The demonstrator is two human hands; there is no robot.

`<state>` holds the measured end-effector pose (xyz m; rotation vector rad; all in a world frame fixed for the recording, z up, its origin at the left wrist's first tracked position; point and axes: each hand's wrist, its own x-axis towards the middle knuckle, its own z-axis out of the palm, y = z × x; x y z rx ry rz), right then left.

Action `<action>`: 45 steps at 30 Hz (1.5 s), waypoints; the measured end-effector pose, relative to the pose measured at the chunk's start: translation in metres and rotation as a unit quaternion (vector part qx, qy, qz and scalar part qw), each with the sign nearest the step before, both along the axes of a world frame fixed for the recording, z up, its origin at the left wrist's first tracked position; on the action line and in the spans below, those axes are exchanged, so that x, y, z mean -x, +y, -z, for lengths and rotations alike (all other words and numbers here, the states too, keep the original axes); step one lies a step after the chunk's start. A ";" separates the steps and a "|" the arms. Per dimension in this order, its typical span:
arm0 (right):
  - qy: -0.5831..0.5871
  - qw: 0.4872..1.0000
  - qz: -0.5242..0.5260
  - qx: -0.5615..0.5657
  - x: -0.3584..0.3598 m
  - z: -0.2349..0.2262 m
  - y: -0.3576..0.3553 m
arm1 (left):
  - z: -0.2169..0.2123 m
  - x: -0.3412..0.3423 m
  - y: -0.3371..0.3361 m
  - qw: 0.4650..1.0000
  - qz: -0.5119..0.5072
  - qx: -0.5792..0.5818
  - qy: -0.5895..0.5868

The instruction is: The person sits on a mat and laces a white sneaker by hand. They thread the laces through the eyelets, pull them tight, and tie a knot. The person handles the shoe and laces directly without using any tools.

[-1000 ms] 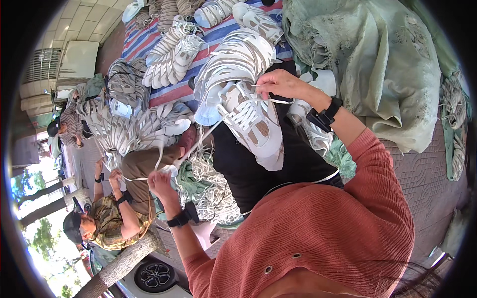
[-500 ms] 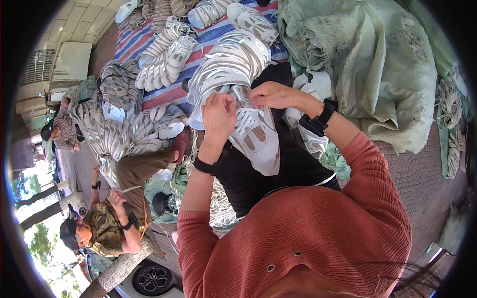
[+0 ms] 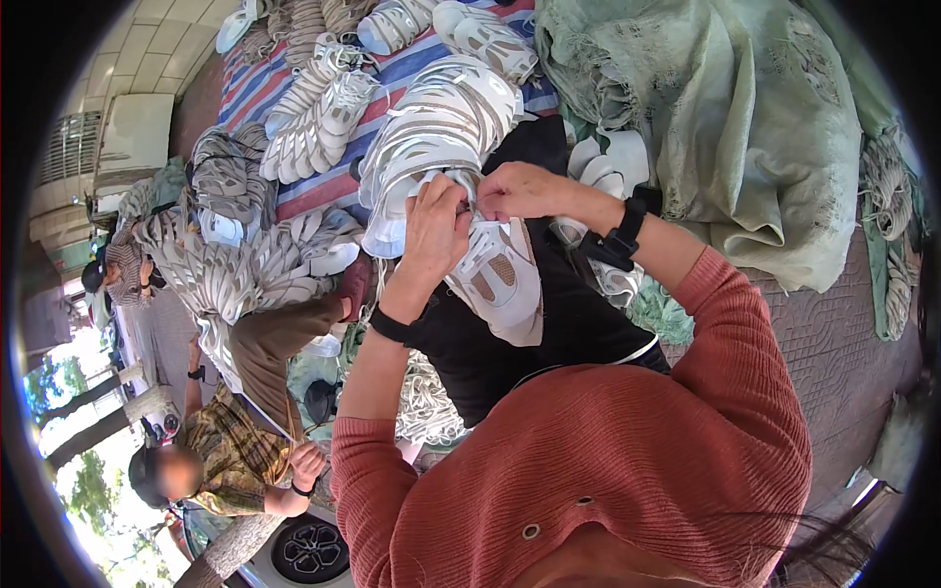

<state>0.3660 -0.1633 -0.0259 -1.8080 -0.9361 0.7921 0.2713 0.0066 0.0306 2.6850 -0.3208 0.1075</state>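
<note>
White and pale grey, the shoe upper lies toe toward the wearer's body, across black cloth over the lap, its smooth panels broken by tan mesh windows and its front narrowing to a blunt, rounded tip. Flat woven laces cross its middle. At the far end of the lacing, the left hand and right hand nearly meet, knuckles bent and fingers drawn in against the upper; the fingertips are partly hidden, so I cannot tell whether they pinch a lace or the upper's edge. Just beyond, a curved stack of uppers overlaps like scales, in thin layers of white and beige. It rests near a sheet striped in red, blue and white. To the right slumps a sack of pale green woven fabric, frayed and deeply creased, above patterned paving. Tangled, stringy white cords lie below the left wrist, and a ribbed, rust-coloured knit sweater fills the lower part of the view.
</note>
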 end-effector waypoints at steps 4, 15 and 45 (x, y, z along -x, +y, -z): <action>-0.240 0.970 0.004 -0.021 -0.027 -0.025 -0.004 | 0.012 0.002 0.006 0.996 0.006 0.073 -0.042; -0.089 0.981 -0.131 -0.110 -0.021 -0.028 -0.006 | -0.100 0.082 0.294 0.851 -0.350 -0.121 -0.372; 0.242 0.945 -0.188 -0.110 0.037 -0.125 0.012 | 0.042 0.298 0.268 0.361 -0.422 0.831 -0.016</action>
